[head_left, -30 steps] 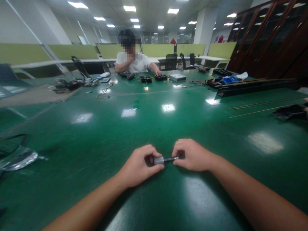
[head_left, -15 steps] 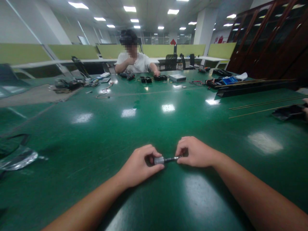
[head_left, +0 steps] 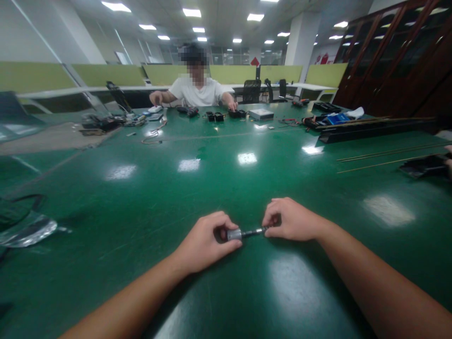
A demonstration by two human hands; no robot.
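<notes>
Low over the green table, my left hand (head_left: 208,240) pinches a short silver cylinder (head_left: 234,234) between thumb and fingers. From the cylinder's right end a thin shaft (head_left: 251,232) reaches toward my right hand, dark along most of its length with a bright metal part near the tip. Thumb and forefinger of my right hand (head_left: 287,220) are closed at the tip of this shaft, and a small dark part shows between them. Whether that part is the shaft's own end or a separate piece, I cannot tell.
Opposite sits a person in a white shirt (head_left: 199,94), reaching among black parts (head_left: 215,116) and a grey box (head_left: 261,114). Thin rods (head_left: 388,153) and a black channel (head_left: 353,134) lie at right, near another person's hand. A shiny bag (head_left: 31,230) lies at left.
My right hand has shifted slightly right and up, so more of the shaft's bright part shows. My left hand stays put. The person opposite has stretched an arm toward the left.
</notes>
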